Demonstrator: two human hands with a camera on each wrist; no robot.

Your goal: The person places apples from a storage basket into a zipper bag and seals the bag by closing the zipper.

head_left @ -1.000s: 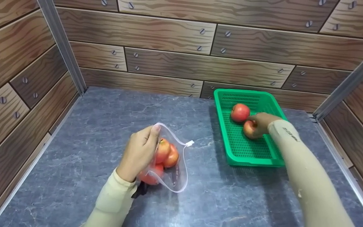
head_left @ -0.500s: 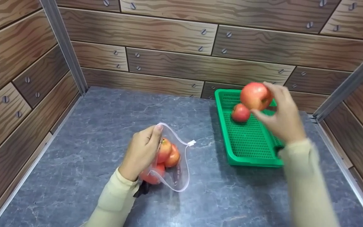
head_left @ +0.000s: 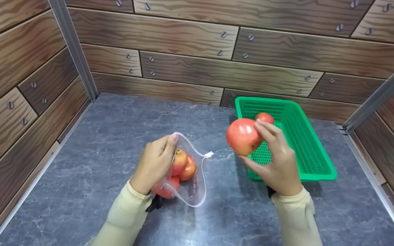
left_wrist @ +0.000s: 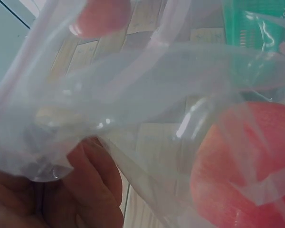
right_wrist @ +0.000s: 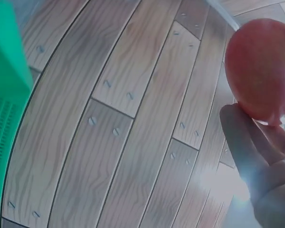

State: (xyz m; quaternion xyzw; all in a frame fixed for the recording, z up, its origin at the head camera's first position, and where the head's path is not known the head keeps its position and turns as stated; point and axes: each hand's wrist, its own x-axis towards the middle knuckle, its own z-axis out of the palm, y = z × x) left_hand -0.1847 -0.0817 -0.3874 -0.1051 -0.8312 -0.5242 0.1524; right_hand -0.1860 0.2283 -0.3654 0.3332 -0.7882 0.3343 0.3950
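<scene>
My left hand [head_left: 154, 164] grips the rim of a clear zip bag [head_left: 197, 184], whose mouth gapes toward the right. Inside the bag lie three red-yellow apples [head_left: 187, 168]; the left wrist view shows one apple [left_wrist: 249, 166] large through the plastic. My right hand [head_left: 279, 160] holds another red apple [head_left: 243, 136] between thumb and fingers, raised over the left side of a green basket [head_left: 320, 150]. From the right wrist, this held apple [right_wrist: 261, 69] sits at the fingertips. One more apple [head_left: 264, 118] rests in the basket, partly hidden behind the held one.
The grey marbled tabletop [head_left: 115, 136] lies under everything. Wood-patterned panels [head_left: 183, 65] enclose it at the back and sides, with metal posts [head_left: 74, 51] at the corners. A white slider [head_left: 209, 154] sits on the bag's zip edge.
My right hand has picked an apple out of the basket, lifted it and carried it left toward the bag. The left hand and bag have barely moved. The basket's near end has swung right.
</scene>
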